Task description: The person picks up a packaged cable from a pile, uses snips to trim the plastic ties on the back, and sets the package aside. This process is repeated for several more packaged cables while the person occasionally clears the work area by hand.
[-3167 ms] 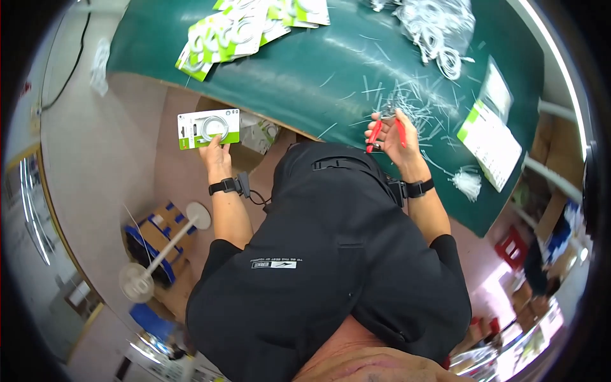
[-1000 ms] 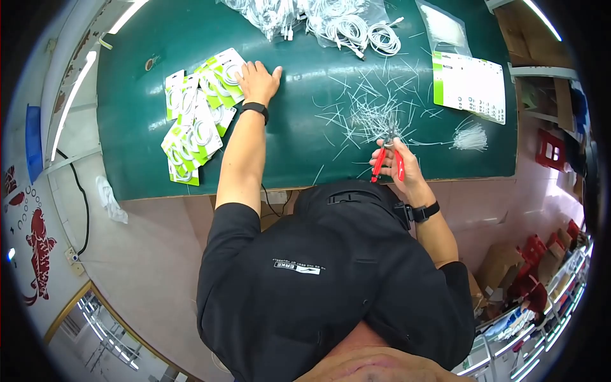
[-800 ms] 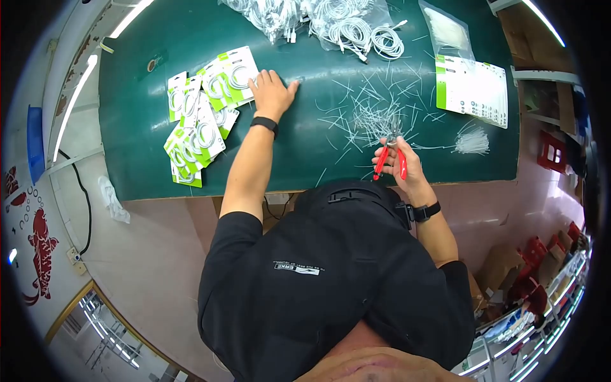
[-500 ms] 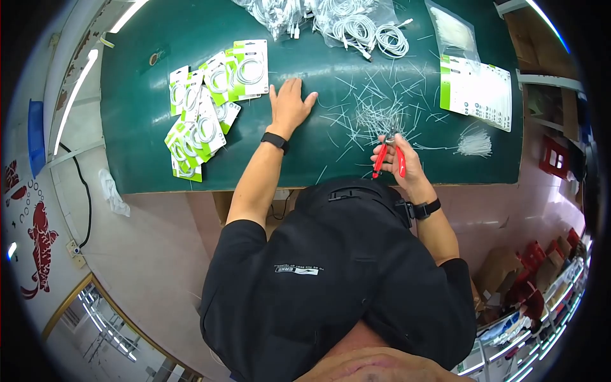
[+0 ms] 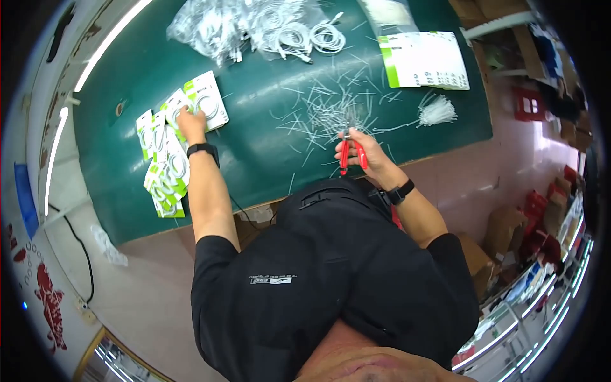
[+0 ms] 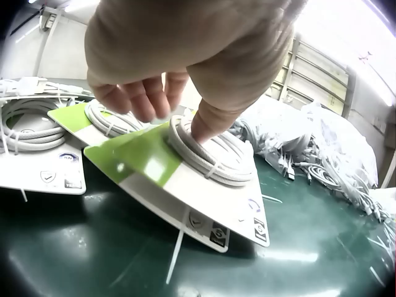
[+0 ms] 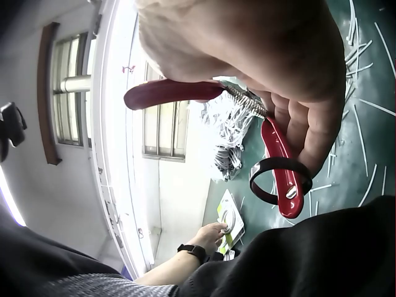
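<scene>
My left hand (image 5: 192, 122) is over the pile of carded white cables. Its thumb touches the cable coil (image 6: 219, 158) on the topmost card of the pile's right end, while the other fingers hang loosely bent over the neighbouring card. A second card (image 6: 198, 226) shows beneath that one, with a thin white cable tie poking out. Low over the table's front, my right hand (image 5: 369, 156) holds red-handled pliers (image 5: 353, 158), handles spread apart. A coil spring (image 7: 244, 100) sits between the handles, and a black ring (image 7: 281, 179) hangs round one of them. The hand hides the pliers' jaws in the right wrist view.
Cut cable-tie pieces (image 5: 331, 108) lie scattered on the green table (image 5: 254, 162). At the back are bagged cables (image 5: 248, 32). Flat cards (image 5: 423, 60) and a clear bag (image 5: 389, 14) lie at the right, near a bundle of cable ties (image 5: 438, 110).
My left hand let go of a carded cable among the others, drew off to the right, and is now back over the pile. The right hand keeps the pliers. The head view has turned.
</scene>
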`<state>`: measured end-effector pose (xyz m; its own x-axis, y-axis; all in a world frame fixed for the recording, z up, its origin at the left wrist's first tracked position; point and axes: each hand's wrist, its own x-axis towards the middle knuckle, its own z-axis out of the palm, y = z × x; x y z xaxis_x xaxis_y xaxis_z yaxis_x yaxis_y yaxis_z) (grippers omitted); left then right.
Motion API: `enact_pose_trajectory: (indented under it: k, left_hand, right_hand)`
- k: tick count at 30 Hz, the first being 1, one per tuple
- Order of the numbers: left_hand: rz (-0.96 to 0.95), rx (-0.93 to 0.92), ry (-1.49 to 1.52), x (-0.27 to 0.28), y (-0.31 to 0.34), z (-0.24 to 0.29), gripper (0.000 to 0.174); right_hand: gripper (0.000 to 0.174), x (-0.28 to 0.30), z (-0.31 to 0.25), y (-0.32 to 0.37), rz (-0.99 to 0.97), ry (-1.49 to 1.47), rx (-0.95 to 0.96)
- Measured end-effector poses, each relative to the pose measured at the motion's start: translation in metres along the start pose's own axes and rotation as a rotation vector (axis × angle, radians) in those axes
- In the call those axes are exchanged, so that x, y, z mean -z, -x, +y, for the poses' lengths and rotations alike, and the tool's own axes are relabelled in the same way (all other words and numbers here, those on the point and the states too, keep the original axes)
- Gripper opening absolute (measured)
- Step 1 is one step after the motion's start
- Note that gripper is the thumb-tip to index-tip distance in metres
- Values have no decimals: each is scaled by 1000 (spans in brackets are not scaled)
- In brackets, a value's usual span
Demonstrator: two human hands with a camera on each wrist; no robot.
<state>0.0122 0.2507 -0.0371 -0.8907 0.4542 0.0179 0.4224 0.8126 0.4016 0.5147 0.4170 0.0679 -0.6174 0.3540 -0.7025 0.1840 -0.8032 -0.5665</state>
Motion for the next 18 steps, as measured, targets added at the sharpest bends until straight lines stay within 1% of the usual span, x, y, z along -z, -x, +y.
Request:
enact_pose_trajectory:
  k: [2,3,5,7,8,10,12,14,15,17,18]
  left_hand:
    - [389,-95,-195,18,30,42,51]
    - [385,-109,-188,14,40,55,51]
    - [296,-349,128,1,57,82,41]
    - [122,-553,350,-16,93,145,38]
    - [-16,-669,351,-18,109,182,40]
    - [-181,-851,473,-41,131,246,45]
    - [-267,-943,538,-69,138,302,50]
    - [-250,-1024,550,-100,133,348,56]
    - [-257,-1037,549,-120,125,367,56]
    - [-139,-1064,332,-161,108,400,60]
    - [-143,-1077,332,-170,100,415,60]
  right_hand:
    - [50,3,3,0,-22,-5,6]
    - [49,4,4,0,-37,-9,6]
    - [49,4,4,4,-20,-38,22]
    - [47,5,5,8,-3,-79,34]
    - [47,7,5,10,4,-86,39]
    - [49,13,6,13,21,-109,50]
    - [49,21,5,17,34,-129,64]
    - [50,27,5,24,66,-154,84]
    - [51,32,5,28,84,-166,94]
    - [51,45,8,35,106,-183,112]
    - [51,51,11,37,122,-187,120]
